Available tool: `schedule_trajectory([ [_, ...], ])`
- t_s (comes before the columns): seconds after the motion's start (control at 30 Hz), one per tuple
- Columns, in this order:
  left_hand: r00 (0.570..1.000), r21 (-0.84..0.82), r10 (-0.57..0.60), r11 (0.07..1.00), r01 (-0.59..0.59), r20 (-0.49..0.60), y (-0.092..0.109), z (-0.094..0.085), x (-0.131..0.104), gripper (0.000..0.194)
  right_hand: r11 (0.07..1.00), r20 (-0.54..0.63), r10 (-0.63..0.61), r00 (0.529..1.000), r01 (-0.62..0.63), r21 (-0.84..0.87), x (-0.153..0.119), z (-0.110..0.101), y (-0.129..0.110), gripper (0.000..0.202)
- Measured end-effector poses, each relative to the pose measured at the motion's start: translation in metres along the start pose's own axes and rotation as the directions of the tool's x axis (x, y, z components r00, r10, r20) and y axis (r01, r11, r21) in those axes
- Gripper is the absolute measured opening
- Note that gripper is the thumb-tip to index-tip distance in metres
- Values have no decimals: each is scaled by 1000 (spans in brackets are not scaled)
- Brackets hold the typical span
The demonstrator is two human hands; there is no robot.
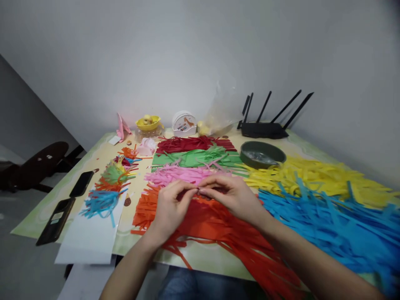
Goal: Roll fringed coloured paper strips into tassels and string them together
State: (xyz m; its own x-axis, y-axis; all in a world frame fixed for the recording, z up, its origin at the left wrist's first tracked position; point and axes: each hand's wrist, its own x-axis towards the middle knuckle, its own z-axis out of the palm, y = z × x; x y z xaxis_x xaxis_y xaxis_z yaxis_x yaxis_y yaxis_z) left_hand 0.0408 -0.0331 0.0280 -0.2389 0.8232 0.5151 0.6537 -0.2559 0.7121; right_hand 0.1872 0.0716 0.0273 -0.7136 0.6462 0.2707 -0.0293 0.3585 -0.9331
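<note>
My left hand [173, 208] and my right hand [233, 198] meet fingertip to fingertip above the orange fringed paper [200, 221]. Each pinches thumb against forefinger on a small dark-red bit [198, 189], too small to make out. Behind them lie pink fringed paper [178, 171], green fringed paper [200, 157] and dark red fringed paper [190, 144] in rows. Blue fringed paper [325, 225] and yellow fringed paper [312, 177] spread to the right. Small multicoloured tassels [101, 202] lie at the left, partly over a white sheet [90, 239].
Two phones [81, 183] [56, 221] lie near the left edge of the table [40, 208]. Further back are a yellow bowl [148, 123], a white holder [184, 124], a plastic bag [220, 110], a dark green round dish [262, 154] and a black router [264, 130]. A dark stool [40, 162] stands left.
</note>
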Motion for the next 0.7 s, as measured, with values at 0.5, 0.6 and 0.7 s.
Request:
schedule_trajectory([
  [0.5,997,119,2,993,8,-79,-10,7,-20,13,989,82,71,994,-81,121,-8,19,25,26],
  [0.6,996,26,-61,998,63,-67,-12,7,-22,12,990,104,88,991,-99,104,-6,19,23,26],
  [0.7,978,-133,-176,978,161,-109,-15,8,-25,5,979,114,134,984,-150,140,-3,21,23,29],
])
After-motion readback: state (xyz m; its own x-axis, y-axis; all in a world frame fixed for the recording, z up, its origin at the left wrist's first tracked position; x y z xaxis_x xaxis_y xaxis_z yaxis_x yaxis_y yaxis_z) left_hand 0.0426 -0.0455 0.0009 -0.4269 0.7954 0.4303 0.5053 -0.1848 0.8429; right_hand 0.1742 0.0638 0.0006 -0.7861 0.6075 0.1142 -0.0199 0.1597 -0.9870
